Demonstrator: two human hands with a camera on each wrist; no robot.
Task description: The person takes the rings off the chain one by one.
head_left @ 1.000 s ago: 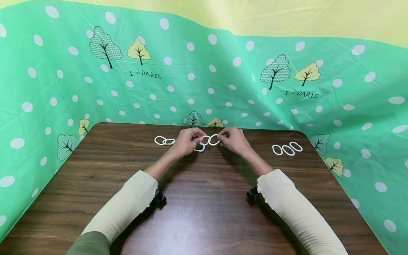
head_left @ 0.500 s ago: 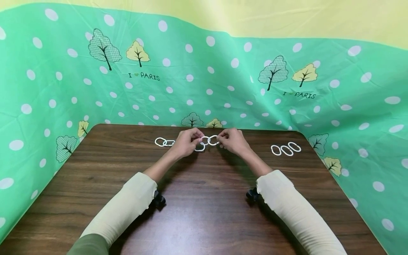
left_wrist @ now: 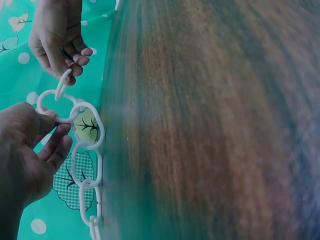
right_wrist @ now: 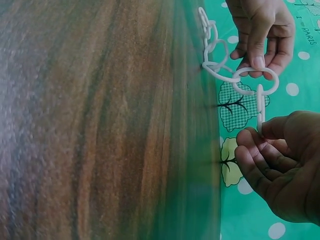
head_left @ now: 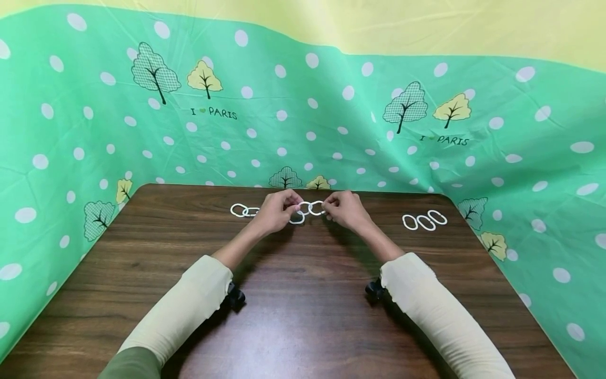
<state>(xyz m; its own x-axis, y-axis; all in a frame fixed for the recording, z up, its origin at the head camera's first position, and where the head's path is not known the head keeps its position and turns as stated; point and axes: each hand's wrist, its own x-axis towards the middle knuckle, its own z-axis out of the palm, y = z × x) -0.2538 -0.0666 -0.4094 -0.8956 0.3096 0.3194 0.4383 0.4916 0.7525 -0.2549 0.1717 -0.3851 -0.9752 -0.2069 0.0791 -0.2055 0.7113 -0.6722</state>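
Near the table's far edge, my left hand pinches a white plastic chain link between thumb and fingers. My right hand holds the end link by its outer end, and this link passes through the one in my left hand. From the left-held link, the rest of the white chain trails down to the tabletop, as the left wrist view shows. In the head view my left hand hides part of that chain; its far end links show left of the hand.
Three loose white links lie side by side on the right of the brown wooden table. A green dotted cloth with printed trees hangs right behind the table. Black wrist devices sit under both sleeves.
The head view has shifted slightly. Both hands keep their grip on the two joined links with hardly any movement.
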